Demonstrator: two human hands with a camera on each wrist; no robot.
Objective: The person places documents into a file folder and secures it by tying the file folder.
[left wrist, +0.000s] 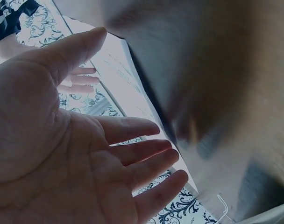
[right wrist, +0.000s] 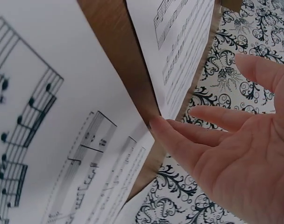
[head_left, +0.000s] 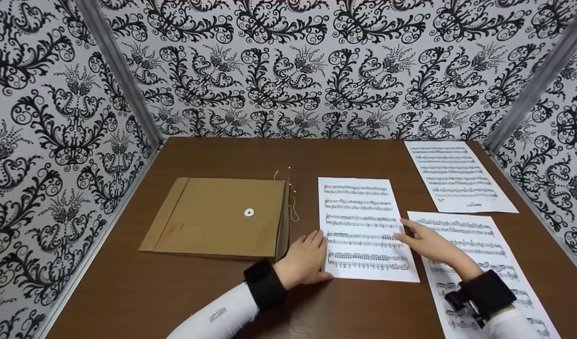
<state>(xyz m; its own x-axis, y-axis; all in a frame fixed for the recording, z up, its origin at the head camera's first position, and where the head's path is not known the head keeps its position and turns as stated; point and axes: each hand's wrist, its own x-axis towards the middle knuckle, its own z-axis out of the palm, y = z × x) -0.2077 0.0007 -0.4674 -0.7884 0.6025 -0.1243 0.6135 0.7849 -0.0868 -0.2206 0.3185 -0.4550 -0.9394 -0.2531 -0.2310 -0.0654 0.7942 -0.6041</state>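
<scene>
A sheet of music point(head_left: 359, 227) lies flat on the brown table between my two hands. Along its left edge rests my left hand point(head_left: 303, 261), fingers extended and thumb near the lower left corner. My right hand point(head_left: 432, 242) is at the sheet's right edge, its fingertips right at the paper's side. In the left wrist view the palm and straight fingers point(left wrist: 146, 163) show with nothing in them. The right wrist view shows relaxed, spread fingers point(right wrist: 179, 144) beside the gap between two printed sheets.
A brown string-tie envelope point(head_left: 213, 216) with a white button point(head_left: 249, 212) and loose string point(head_left: 294, 209) lies left. Under the right forearm is a second music sheet point(head_left: 486, 259); a third music sheet point(head_left: 453, 176) lies at the back right. Patterned walls point(head_left: 288, 70) enclose the table point(head_left: 232, 157).
</scene>
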